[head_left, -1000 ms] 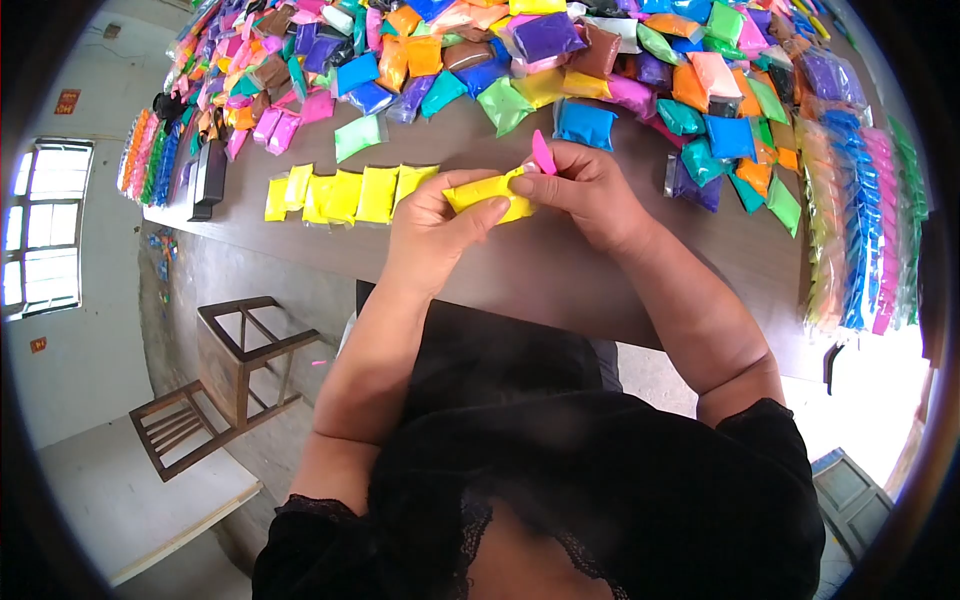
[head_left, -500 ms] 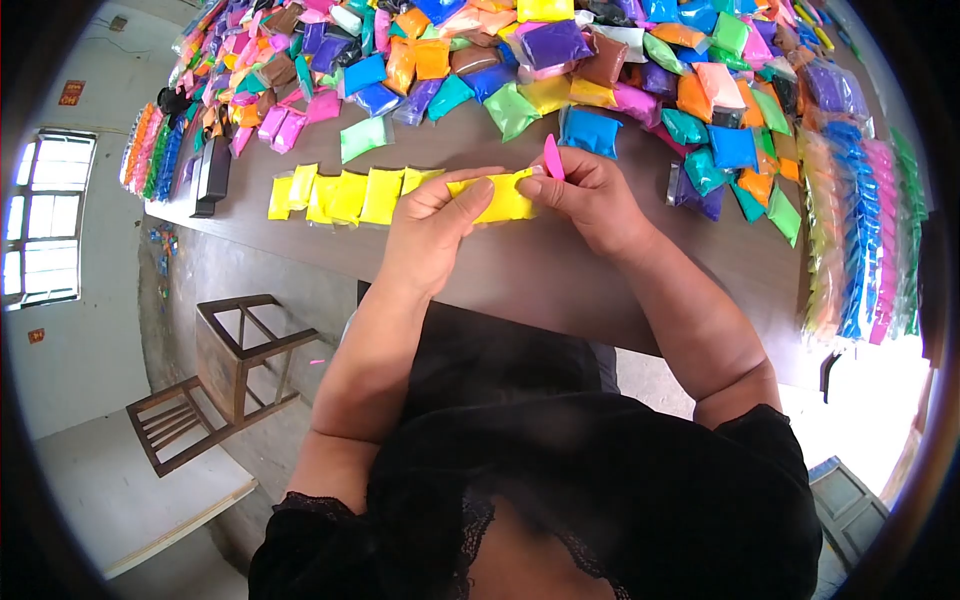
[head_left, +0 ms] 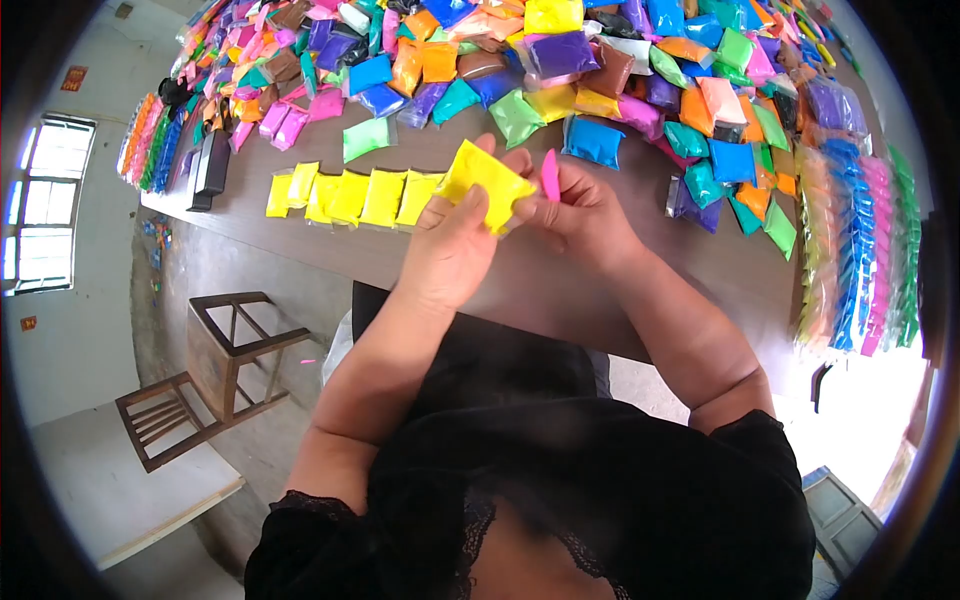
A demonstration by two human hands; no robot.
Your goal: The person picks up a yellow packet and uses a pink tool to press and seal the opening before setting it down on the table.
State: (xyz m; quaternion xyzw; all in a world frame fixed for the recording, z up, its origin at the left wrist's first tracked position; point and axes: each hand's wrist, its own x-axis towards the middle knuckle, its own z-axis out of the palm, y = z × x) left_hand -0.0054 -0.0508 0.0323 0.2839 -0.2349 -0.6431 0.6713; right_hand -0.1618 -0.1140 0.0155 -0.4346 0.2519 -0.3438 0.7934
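My left hand (head_left: 452,240) grips a yellow packet (head_left: 487,182) in clear film, tilted above the table, with the thumb on its face. At the packet's lower right corner, my right hand (head_left: 583,212) is closed, holding a small pink plastic tool (head_left: 550,175) whose blade-like end points up. Whether the right fingertips also pinch the packet's edge is hard to make out. Just left of the hands, several yellow packets (head_left: 383,197) lie in a row on the brown table (head_left: 330,240).
A large heap of colourful packets (head_left: 480,65) covers the table's far side. Long strips of packets (head_left: 858,250) lie at the right, others (head_left: 150,145) at far left near a black object (head_left: 207,172). A wooden chair (head_left: 215,365) lies tipped on the floor.
The yellow packet has been lifted and turned from lying level to a tilt. Both hands have shifted slightly, the left one to the right; the pink tool stays in my right hand.
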